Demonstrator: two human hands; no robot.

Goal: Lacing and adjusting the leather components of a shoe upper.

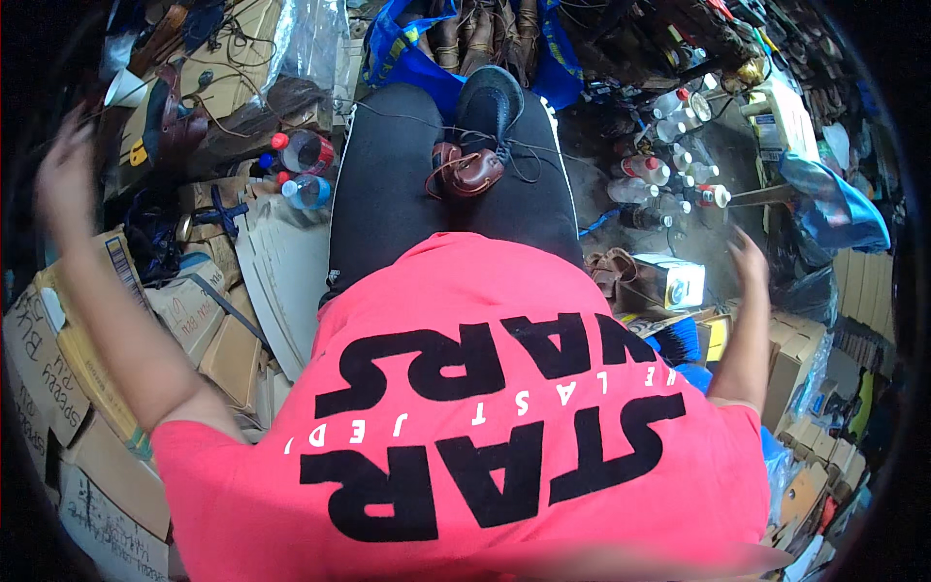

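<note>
Between my knees rests a dark shoe [490,102] with a brown leather part [470,175] at its near end. Thin dark thread [531,155] loops at it, and fine strands run out to both sides. Both my arms are spread wide, away from the shoe. My left hand [68,179] is raised at the far left, smeared by motion, near a white cup [126,89] and a brown leather piece [179,121]. My right hand [747,257] is out at the right, near a bottle cluster and a blue plastic bag [834,199]. Its fingers are blurred; anything in them is hidden.
Several plastic bottles [645,170] stand at the right, and more bottles [305,189] lie left of my knees. Ahead, a blue bag [388,58] holds brown wooden shapes. Cardboard boxes [107,456] are stacked at the left. A white box [684,283] sits beside my right hip.
</note>
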